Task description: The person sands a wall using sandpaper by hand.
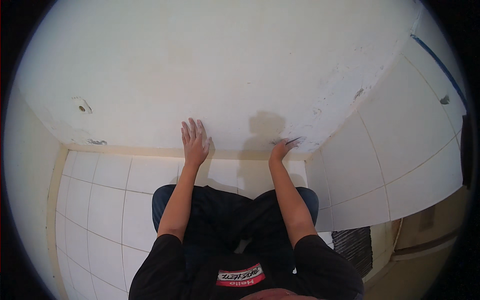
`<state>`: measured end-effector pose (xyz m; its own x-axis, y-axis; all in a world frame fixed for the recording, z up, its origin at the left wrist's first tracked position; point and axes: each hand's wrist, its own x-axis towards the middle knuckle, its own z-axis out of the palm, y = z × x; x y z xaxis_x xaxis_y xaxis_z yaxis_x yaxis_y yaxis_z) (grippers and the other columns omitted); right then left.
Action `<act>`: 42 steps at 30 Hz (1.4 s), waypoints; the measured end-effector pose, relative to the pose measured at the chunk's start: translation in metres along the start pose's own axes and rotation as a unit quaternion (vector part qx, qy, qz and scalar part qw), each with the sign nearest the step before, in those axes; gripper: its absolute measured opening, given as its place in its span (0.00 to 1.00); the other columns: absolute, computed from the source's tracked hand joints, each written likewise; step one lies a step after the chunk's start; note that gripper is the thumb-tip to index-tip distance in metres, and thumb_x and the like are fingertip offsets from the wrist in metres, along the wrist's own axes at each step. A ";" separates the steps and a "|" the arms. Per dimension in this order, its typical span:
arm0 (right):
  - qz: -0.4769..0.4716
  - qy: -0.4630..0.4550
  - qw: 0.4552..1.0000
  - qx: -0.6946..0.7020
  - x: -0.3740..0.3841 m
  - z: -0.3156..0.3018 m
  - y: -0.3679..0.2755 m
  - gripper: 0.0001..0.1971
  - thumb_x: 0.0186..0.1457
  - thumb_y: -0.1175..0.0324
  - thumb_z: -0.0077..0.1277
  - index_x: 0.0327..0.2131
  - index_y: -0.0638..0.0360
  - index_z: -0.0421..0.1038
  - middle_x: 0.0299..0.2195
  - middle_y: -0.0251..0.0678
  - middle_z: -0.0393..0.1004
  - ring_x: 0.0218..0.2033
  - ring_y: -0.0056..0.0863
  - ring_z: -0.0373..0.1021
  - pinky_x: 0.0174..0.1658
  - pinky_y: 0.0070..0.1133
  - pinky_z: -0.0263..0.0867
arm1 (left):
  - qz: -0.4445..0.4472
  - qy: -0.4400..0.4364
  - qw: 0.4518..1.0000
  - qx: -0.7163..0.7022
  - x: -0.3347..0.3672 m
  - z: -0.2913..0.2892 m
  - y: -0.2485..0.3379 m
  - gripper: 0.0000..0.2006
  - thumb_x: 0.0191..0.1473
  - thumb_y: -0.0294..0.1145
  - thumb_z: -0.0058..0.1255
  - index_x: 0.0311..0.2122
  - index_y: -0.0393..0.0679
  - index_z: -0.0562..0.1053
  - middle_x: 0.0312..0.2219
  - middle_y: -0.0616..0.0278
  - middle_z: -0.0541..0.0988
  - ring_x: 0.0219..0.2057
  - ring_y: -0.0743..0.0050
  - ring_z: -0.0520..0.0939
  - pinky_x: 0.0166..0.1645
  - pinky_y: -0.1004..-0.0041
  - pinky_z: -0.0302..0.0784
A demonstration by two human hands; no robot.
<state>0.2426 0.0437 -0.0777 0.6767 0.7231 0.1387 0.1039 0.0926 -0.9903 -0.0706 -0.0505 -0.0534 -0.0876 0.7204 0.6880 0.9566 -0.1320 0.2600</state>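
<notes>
My left hand (pixel 194 140) lies flat against the white painted wall (pixel 210 65), fingers spread, just above the cream strip where wall meets floor. My right hand (pixel 282 148) is closed on a thin dark blade-like tool (pixel 294 140), its tip touching the wall low down near a chipped, scuffed patch. Both forearms reach forward from my black sleeves, and my knees in dark trousers rest on the white floor tiles (pixel 107 200).
A white tiled side wall (pixel 400 150) stands on the right, with a blue stripe (pixel 440 62) near its top. A small hole with flaked paint (pixel 81 106) marks the wall at left. A dark ribbed mat (pixel 355 245) lies at lower right.
</notes>
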 end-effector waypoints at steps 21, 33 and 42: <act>-0.591 -0.260 0.649 -0.404 -0.049 0.000 -0.033 0.38 0.53 0.71 0.49 0.70 0.51 0.56 0.71 0.44 0.53 0.73 0.45 0.45 0.70 0.56 0.39 | 0.004 -0.004 1.000 -0.007 0.001 -0.002 0.003 0.43 0.59 0.40 0.57 0.73 0.41 0.48 0.72 0.37 0.44 0.73 0.27 0.40 0.73 0.41 0.43; -0.083 0.016 0.996 -0.026 0.018 -0.006 0.020 0.36 0.69 0.66 0.35 0.72 0.67 0.30 0.74 0.55 0.28 0.76 0.48 0.27 0.75 0.37 0.27 | 0.003 0.009 1.000 -0.019 0.009 0.000 0.010 0.44 0.57 0.39 0.58 0.73 0.41 0.49 0.73 0.39 0.44 0.73 0.27 0.39 0.73 0.42 0.41; -0.143 -0.041 0.987 -0.061 -0.029 0.008 -0.015 0.36 0.68 0.70 0.39 0.71 0.72 0.33 0.73 0.64 0.29 0.75 0.52 0.31 0.74 0.33 0.35 | -0.003 -0.002 1.000 -0.005 -0.003 -0.002 -0.002 0.44 0.58 0.40 0.57 0.73 0.41 0.48 0.73 0.39 0.44 0.73 0.28 0.39 0.73 0.42 0.40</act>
<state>0.2158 0.0270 -0.0665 0.5466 0.7322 0.4063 0.3731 0.2213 -0.9010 -0.0732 -0.0531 -0.0546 -0.0915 0.7244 0.6833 0.9535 -0.1342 0.2700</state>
